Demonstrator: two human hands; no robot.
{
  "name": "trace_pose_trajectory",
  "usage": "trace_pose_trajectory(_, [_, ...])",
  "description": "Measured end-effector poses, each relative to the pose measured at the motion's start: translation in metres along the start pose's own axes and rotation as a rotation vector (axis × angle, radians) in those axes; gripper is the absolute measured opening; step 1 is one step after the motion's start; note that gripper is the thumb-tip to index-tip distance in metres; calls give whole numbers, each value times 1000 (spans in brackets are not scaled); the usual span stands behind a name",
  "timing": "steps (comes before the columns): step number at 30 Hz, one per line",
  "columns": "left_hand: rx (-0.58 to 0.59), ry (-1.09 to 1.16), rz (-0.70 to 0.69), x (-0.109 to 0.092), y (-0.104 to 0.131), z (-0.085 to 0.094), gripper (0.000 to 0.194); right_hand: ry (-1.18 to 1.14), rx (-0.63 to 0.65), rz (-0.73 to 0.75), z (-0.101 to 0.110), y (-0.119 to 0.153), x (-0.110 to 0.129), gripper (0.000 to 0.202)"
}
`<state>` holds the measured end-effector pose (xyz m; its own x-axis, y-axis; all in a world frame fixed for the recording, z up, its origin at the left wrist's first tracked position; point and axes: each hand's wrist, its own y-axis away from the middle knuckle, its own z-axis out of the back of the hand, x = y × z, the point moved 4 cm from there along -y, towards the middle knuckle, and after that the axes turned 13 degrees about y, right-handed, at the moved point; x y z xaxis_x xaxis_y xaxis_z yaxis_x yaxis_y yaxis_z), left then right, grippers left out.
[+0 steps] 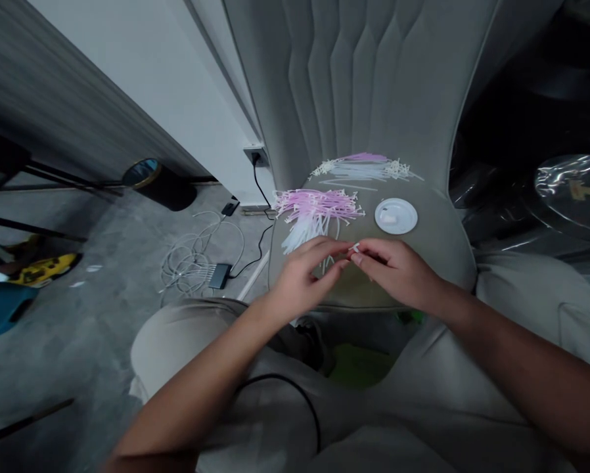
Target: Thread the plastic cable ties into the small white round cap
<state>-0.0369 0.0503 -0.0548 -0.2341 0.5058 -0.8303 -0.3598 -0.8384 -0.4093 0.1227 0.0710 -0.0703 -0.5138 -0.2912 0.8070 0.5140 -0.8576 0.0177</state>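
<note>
Grey, mottled floor spreads around a padded grey chair [437, 263], whose quilted backrest rises beside a pale wall panel [147, 59] with a socket [255, 156] low on it. A black plug sits in the socket, its cord hanging toward a small dark box [219, 276] on the floor, near loosely coiled pale cable [189, 259]. Farther left stands a dark bin [161, 187]; shiny dark plastic wrapping [512, 190] fills the right side.

Across the seat lie two groups of thin strips: a pink and white pile [319, 207] near the hands, and a flatter bundle [361, 167] behind it, close to the backrest. A round white dish [396, 216] with a small pale piece in it rests to the right of the pile.

Both hands meet above the seat's front part. The left hand [307, 272] is partly open, thumb and index finger reaching to a small white piece [355, 247]; the right hand [398, 269] pinches it with nearly closed fingertips.
</note>
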Motion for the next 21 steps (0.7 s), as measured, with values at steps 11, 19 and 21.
trace_pose_trajectory(11, [29, 42, 75, 11, -6, -4, 20, 18, 104, -46, -10, -2, -5, 26])
trace_pose_trajectory(19, [24, 26, 138, 20, -16, -10, 12, 53, 74, -31, -4, -7, -14, 24])
trace_pose_trajectory(21, [20, 35, 145, 23, -19, -11, 10, 52, 77, -43, -1, -10, -14, 23])
